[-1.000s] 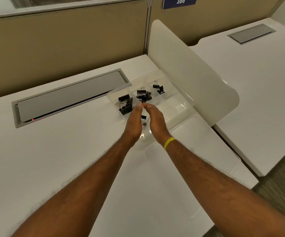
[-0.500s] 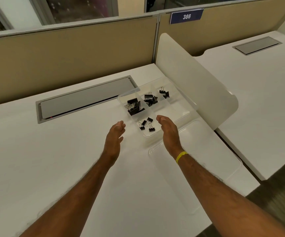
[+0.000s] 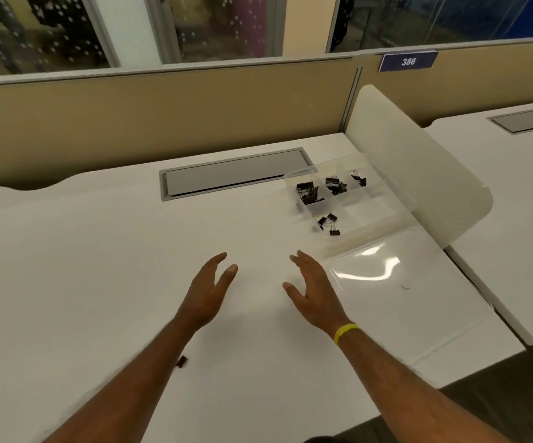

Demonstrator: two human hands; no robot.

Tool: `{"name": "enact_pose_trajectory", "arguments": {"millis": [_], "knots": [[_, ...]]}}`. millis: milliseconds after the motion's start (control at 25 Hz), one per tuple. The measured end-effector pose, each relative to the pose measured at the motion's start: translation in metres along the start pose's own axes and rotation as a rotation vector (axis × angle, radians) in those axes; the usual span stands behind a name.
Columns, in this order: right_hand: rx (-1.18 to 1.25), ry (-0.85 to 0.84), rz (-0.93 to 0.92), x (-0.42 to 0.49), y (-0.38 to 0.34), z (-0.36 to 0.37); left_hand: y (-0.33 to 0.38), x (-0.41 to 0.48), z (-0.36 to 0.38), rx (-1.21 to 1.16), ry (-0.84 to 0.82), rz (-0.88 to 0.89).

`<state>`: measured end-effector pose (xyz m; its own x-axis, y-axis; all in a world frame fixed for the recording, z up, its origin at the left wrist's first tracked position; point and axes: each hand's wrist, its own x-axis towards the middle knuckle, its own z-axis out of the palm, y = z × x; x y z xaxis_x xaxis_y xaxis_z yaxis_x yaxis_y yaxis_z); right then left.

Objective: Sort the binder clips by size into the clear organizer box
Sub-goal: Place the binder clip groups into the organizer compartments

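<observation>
The clear organizer box [image 3: 383, 215] stands on the white desk at the right, against a white divider. Large black binder clips [image 3: 307, 190] fill its back left compartment, medium clips [image 3: 336, 184] the back middle one, small clips [image 3: 358, 179] the back right one. A few small clips [image 3: 328, 222] lie in the front left compartment. My left hand [image 3: 208, 290] and my right hand [image 3: 314, 289] hover over the bare desk in front of the box, palms facing each other, fingers straight, holding nothing. One small black clip [image 3: 181, 361] lies on the desk beside my left forearm.
The box's clear lid [image 3: 399, 292] lies flat on the desk in front of the box, right of my right hand. A grey cable hatch [image 3: 233, 174] is set into the desk behind. The white divider [image 3: 418, 174] and a tan partition wall bound the desk.
Both hands have drawn back from the box toward me and spread apart. The view has lifted and swung left, so the box now sits further right.
</observation>
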<state>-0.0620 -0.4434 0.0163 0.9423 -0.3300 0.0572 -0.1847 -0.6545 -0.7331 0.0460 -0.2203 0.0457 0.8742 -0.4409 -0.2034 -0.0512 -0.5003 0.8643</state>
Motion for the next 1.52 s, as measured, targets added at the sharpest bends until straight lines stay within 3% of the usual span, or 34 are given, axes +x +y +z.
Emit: {"name": "enact_pose_trajectory", "arguments": {"millis": [120,240,840,1000,1320,1520], "knots": [[-0.199,-0.153,-0.023,-0.017,-0.02,0.029,-0.027,-0.03,-0.028,0.251,0.008,0.095],[-0.238,-0.224,-0.033,-0.035,-0.042,0.055,-0.055,-0.058,-0.055,0.402,0.008,0.106],[-0.364,-0.548,-0.282,-0.088,-0.136,0.166,-0.144,-0.142,-0.11,0.24,0.076,-0.009],[-0.48,-0.55,-0.366,-0.086,-0.146,0.182,-0.149,-0.145,-0.109,0.16,0.1,-0.035],[-0.487,-0.412,-0.504,-0.075,-0.136,0.179,-0.144,-0.142,-0.106,-0.002,0.179,-0.06],[-0.365,-0.42,-0.401,-0.06,-0.134,0.178,-0.136,-0.137,-0.102,-0.114,0.212,-0.086]]}}
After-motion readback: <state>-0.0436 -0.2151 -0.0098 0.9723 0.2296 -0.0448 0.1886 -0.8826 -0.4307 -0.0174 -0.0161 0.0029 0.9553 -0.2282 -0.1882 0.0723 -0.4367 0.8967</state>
